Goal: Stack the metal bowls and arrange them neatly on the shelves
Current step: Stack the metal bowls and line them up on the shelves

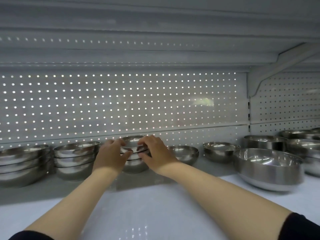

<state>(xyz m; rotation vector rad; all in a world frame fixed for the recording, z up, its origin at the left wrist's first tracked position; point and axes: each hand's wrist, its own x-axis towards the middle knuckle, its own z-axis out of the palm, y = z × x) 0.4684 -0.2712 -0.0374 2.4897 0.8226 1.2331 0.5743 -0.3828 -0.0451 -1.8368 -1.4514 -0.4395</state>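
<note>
Both hands — left hand (pixel 110 153), right hand (pixel 156 151) — are curled round the centre bowl stack (pixel 134 153), held from either side so it is steadied square on the shelf (pixel 155 196).

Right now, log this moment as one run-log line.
step: stacking | left hand: grips middle bowl stack | right hand: grips same stack | shelf: two stacks left, single bowls right | state: stack upright

I was looking at what seemed a shop: a white metal display shelf (pixel 155 201) backed by a perforated panel (pixel 121 104), with a slotted upright (pixel 249 115) and a bracket (pixel 270 73) carrying the shelf above. Stacked metal bowls (pixel 76 158) stood in rows like stock.
</note>
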